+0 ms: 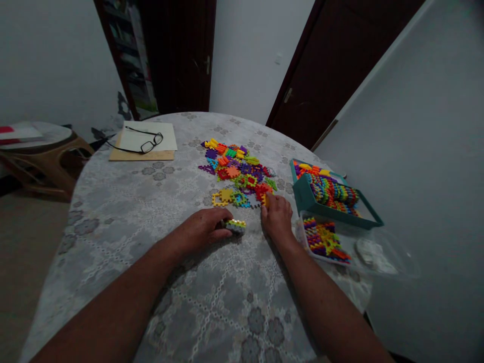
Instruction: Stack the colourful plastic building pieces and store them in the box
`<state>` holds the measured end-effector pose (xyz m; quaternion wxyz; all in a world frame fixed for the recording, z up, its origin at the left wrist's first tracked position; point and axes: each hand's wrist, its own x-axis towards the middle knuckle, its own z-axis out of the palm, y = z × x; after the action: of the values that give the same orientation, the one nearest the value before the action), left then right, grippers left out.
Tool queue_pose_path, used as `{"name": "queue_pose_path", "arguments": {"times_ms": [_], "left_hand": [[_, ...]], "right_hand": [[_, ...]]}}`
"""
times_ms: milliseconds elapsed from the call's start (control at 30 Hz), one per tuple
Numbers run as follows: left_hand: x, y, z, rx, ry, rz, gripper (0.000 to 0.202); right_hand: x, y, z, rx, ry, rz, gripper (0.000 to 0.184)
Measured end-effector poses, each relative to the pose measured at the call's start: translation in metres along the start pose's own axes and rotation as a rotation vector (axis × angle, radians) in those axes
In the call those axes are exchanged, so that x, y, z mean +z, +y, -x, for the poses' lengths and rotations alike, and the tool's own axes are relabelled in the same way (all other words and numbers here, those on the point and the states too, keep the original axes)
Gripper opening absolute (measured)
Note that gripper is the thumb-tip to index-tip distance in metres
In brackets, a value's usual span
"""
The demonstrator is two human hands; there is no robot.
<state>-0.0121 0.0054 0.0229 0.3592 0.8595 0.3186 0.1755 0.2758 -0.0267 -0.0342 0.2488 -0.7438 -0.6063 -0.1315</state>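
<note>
My left hand [204, 228] rests on the table with its fingers closed on a small stack of joined plastic pieces [235, 226], yellow on top. My right hand [277, 216] lies just right of that stack, its fingers curled around an orange piece [265, 200] at the near edge of a loose pile of colourful interlocking pieces [238, 171]. The two hands are a few centimetres apart.
A teal box [302, 197] holds rows of stacked pieces, with a clear tray [325, 241] of more pieces in front of it. Glasses [145, 143] lie on papers [166, 132] at the far left. The round table [124, 222] has a patterned cloth. A stool [45, 156] stands left.
</note>
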Motion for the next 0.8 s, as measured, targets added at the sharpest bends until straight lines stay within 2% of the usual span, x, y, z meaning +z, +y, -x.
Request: {"name": "queue_pose_path", "arguments": {"times_ms": [100, 200, 267, 400, 467, 600, 800], "left_hand": [[0.001, -0.001, 0.000, 0.006, 0.002, -0.002, 0.027], [0.001, -0.001, 0.000, 0.016, 0.012, -0.018, 0.028], [0.001, 0.001, 0.001, 0.013, 0.013, -0.019, 0.026], [0.001, 0.003, 0.001, 0.016, 0.020, 0.004, 0.024], [0.002, 0.002, 0.001, 0.011, 0.045, -0.006, 0.028], [0.003, 0.001, 0.002, -0.014, 0.050, -0.008, 0.032], [0.003, 0.005, 0.001, -0.082, 0.073, 0.046, 0.059]], "right_hand": [[-0.009, -0.002, -0.005, 0.039, 0.067, -0.114, 0.045], [-0.025, -0.010, -0.006, -0.012, 0.105, -0.343, 0.043], [-0.037, -0.018, -0.002, -0.054, -0.010, -0.525, 0.040], [-0.052, -0.035, 0.011, -0.109, -0.447, -0.776, 0.029], [-0.054, -0.041, 0.015, -0.169, -0.535, -0.820, 0.028], [-0.054, -0.042, 0.015, -0.210, -0.499, -0.835, 0.031], [-0.057, -0.039, 0.014, -0.245, -0.496, -0.808, 0.032]]}}
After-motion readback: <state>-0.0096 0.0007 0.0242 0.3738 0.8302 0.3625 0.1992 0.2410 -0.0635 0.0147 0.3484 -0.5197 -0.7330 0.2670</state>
